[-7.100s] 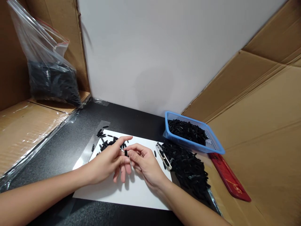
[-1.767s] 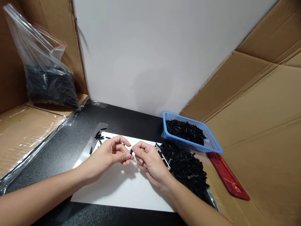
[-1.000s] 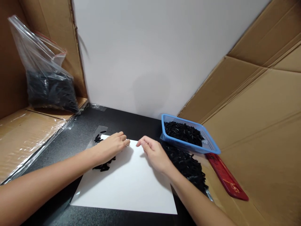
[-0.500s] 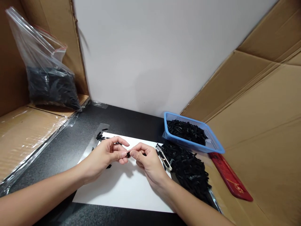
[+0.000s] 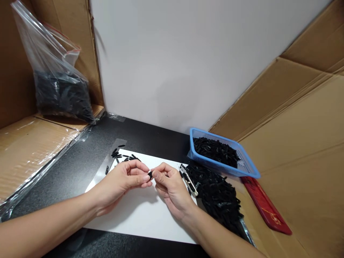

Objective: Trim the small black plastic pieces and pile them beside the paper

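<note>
Over the white sheet (image 5: 134, 216), my left hand (image 5: 129, 177) pinches a small black piece (image 5: 150, 175) between thumb and fingers. My right hand (image 5: 170, 186) meets it from the other side, thumb and forefinger closed at the piece's right end. The piece is mostly covered by fingertips, so its exact kind is unclear. Several similar slim black pieces (image 5: 131, 157) lie at the sheet's far left corner, beyond my left hand. Just right of my right hand, a slim silvery metal tool (image 5: 191, 184) lies along the sheet's right edge.
A large heap of black pieces (image 5: 219, 195) spreads to the right of the sheet. Behind it stands a blue basket (image 5: 248, 161) holding more. A red flat object (image 5: 268, 208) lies at far right. A zip bag (image 5: 63, 93) of dark contents leans against cardboard at left.
Both hands have shifted slightly right in view, as has the whole scene. My left fingers are drawn closer together around the black piece, and the loose pieces behind show more.
</note>
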Demonstrator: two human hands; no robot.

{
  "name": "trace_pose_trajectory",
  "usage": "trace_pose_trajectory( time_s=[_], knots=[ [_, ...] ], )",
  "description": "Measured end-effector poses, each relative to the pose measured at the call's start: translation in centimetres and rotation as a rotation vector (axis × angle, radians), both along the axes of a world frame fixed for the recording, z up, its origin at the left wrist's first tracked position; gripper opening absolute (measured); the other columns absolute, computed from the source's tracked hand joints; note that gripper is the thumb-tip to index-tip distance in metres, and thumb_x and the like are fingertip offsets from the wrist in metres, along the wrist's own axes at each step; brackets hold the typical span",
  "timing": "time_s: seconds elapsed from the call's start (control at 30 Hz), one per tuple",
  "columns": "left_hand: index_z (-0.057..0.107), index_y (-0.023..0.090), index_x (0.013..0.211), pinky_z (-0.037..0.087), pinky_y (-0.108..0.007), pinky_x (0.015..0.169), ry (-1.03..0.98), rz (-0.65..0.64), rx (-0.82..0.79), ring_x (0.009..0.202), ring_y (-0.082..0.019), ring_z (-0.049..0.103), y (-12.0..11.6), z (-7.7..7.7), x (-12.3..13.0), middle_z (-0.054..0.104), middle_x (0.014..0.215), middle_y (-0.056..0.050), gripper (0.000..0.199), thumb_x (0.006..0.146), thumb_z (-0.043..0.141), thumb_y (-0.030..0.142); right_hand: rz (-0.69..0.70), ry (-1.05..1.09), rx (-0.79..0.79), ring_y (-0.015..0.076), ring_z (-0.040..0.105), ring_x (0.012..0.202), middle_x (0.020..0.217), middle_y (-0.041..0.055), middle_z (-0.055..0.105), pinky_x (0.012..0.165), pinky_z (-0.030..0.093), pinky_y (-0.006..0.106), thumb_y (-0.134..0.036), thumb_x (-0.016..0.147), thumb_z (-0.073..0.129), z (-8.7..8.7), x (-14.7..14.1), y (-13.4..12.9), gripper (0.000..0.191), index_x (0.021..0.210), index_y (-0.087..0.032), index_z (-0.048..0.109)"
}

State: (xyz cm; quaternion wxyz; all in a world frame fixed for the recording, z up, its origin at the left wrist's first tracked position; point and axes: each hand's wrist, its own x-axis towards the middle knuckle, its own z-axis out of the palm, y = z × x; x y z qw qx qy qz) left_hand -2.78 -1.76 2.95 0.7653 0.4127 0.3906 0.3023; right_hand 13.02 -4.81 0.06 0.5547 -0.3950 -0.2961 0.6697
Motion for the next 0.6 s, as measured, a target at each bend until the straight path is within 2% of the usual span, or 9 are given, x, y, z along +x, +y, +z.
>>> trace_pose_trajectory(
  time_s=[0.17, 0.27, 0.47, 0.6],
  knots=[
    [0.062, 0.016, 0.081, 0.043, -0.019, 0.067, 0.055, 0.006, 0.056, 0.066, -0.008, 0.061, 0.08, 0.00, -0.05, 0.065, 0.067, 0.003, 0.022, 0.069, 0.079, 0.025, 0.026, 0.054, -0.034, 0.0025, 0.011, 0.038, 0.042, -0.0134, 0.027, 0.035, 0.008, 0.018, -0.046, 0.071, 0.076, 0.02, 0.12, 0.00, 0.035, 0.078, -0.014, 0.064],
    [0.062, 0.016, 0.079, 0.043, -0.019, 0.064, 0.075, 0.000, 0.074, 0.065, -0.009, 0.061, 0.07, 0.07, -0.04, 0.065, 0.066, 0.003, 0.021, 0.068, 0.079, 0.024, 0.004, 0.058, -0.028, 0.0030, 0.011, 0.039, 0.044, -0.0135, 0.025, 0.035, 0.009, 0.018, -0.053, 0.074, 0.071, -0.02, 0.23, 0.00, 0.041, 0.079, -0.014, 0.063],
    [0.060, 0.017, 0.076, 0.041, -0.019, 0.060, 0.122, 0.011, 0.141, 0.061, -0.009, 0.061, 0.20, -0.10, 0.05, 0.065, 0.061, 0.004, 0.019, 0.070, 0.077, 0.022, 0.049, 0.002, -0.030, 0.0029, 0.009, 0.039, 0.044, -0.0139, 0.025, 0.035, 0.006, 0.018, -0.045, 0.069, 0.078, -0.08, 0.15, -0.08, 0.038, 0.068, -0.017, 0.052],
    [0.060, 0.017, 0.075, 0.042, -0.019, 0.060, 0.121, 0.023, 0.166, 0.061, -0.010, 0.062, 0.24, -0.14, -0.03, 0.064, 0.060, 0.004, 0.019, 0.069, 0.077, 0.022, 0.032, -0.040, -0.025, 0.0026, 0.011, 0.039, 0.044, -0.0129, 0.029, 0.036, 0.007, 0.019, -0.043, 0.065, 0.081, 0.25, 0.01, -0.11, 0.038, 0.067, -0.017, 0.054]
  ],
)
